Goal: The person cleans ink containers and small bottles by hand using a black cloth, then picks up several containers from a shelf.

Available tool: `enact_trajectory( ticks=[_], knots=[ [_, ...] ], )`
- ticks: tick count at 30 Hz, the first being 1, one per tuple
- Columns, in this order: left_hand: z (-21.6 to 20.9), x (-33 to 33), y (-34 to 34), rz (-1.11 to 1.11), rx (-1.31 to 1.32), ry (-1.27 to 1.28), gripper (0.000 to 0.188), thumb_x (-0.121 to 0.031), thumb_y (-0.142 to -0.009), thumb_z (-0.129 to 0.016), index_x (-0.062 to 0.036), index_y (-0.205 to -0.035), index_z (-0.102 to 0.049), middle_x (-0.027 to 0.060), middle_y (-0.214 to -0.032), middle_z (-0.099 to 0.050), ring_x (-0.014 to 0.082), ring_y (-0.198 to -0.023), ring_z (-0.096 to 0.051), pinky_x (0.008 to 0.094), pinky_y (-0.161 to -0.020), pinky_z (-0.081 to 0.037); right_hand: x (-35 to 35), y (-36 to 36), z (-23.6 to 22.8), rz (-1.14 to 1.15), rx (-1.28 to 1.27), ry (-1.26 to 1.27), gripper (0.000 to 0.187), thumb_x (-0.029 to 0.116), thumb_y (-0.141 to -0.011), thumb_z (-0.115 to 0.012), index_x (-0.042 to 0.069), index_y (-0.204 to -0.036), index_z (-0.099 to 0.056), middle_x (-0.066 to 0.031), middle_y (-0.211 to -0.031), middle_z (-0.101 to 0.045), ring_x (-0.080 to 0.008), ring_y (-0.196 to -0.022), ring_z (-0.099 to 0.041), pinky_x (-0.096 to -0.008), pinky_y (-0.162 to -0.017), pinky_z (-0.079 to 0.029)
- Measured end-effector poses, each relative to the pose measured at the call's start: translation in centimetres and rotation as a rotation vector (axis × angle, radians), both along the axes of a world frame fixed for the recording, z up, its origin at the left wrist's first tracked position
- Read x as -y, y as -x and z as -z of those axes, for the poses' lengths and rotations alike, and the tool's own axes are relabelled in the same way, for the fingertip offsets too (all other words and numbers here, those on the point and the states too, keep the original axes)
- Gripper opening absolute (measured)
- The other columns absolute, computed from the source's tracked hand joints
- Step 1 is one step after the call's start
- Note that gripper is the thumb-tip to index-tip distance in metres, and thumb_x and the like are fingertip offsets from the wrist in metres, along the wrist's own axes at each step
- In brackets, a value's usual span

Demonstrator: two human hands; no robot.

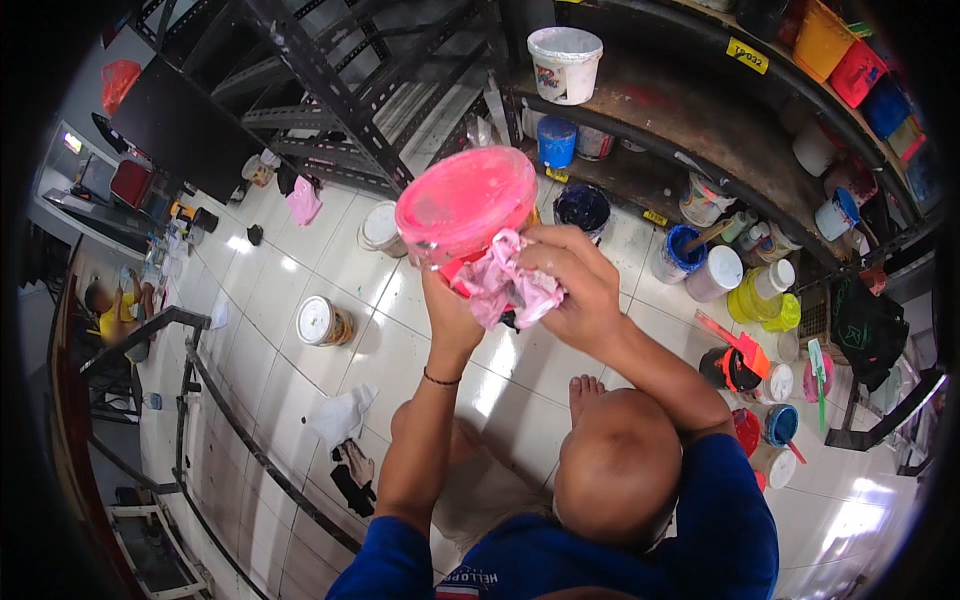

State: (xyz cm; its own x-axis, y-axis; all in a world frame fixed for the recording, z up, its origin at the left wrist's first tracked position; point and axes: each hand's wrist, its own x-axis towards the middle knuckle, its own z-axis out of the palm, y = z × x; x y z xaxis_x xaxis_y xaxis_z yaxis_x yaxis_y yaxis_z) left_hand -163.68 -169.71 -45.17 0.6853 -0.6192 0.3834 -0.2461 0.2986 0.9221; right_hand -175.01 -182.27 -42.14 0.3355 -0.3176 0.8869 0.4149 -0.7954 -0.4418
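Observation:
A round tub with a pink, paint-smeared lid [466,200] is held up in front of me, tilted so its top faces me. My left hand [448,312] supports it from the near side below; most of those fingers are hidden behind the tub and cloth. My right hand [585,285] grips a crumpled pink-and-white cloth [508,282] and presses it against the side of the tub just under the rim. The cloth covers part of the tub's wall, where some red shows.
On the tiled floor stand a white-lidded tub [318,321], another pale tub [381,228] and a dark-stained bucket [582,208]. White rags [342,415] lie left of my legs. Dark shelves [650,110] with paint pots rise ahead and right. A black rail [262,455] curves at left.

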Motion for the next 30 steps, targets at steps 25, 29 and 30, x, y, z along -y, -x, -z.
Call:
enact_trajectory(
  ticks=[25, 29, 30],
  knots=[
    [-3.5, 0.1, 1.7, -0.374, 0.258, -0.361, 0.064, -0.020, -0.073, -0.075, -0.0063, -0.129, -0.049, 0.0173, -0.129, -0.054, 0.0326, -0.120, -0.050, 0.0441, -0.099, -0.037, -1.0, -1.8, -5.3, 0.269, -0.132, 0.375, 0.037, 0.008, -0.067, -0.068, 0.009, -0.104, -0.066, -0.0073, -0.106, -0.064, -0.0203, -0.088, -0.061, -0.0339, -0.074, -0.043],
    [-1.1, -0.1, 1.7, -0.343, 0.555, -0.234, 0.061, -0.018, -0.072, -0.076, -0.0019, -0.124, -0.049, 0.0152, -0.113, -0.061, 0.0327, -0.104, -0.060, 0.0412, -0.090, -0.046, -4.0, -2.5, -5.4, 0.127, -0.253, 0.590, 0.040, 0.007, -0.064, -0.071, 0.009, -0.103, -0.065, -0.0059, -0.103, -0.065, -0.0214, -0.086, -0.061, -0.0327, -0.075, -0.041],
    [-1.4, -0.1, 1.7, -0.368, 0.517, -0.228, 0.061, -0.020, -0.070, -0.078, -0.0023, -0.121, -0.050, 0.0150, -0.112, -0.060, 0.0332, -0.104, -0.057, 0.0424, -0.090, -0.044, -3.8, -2.5, -5.5, 0.128, -0.254, 0.610, 0.041, 0.005, -0.061, -0.072, 0.008, -0.101, -0.066, -0.0065, -0.103, -0.065, -0.0228, -0.084, -0.061, -0.0333, -0.075, -0.040]
  ],
)
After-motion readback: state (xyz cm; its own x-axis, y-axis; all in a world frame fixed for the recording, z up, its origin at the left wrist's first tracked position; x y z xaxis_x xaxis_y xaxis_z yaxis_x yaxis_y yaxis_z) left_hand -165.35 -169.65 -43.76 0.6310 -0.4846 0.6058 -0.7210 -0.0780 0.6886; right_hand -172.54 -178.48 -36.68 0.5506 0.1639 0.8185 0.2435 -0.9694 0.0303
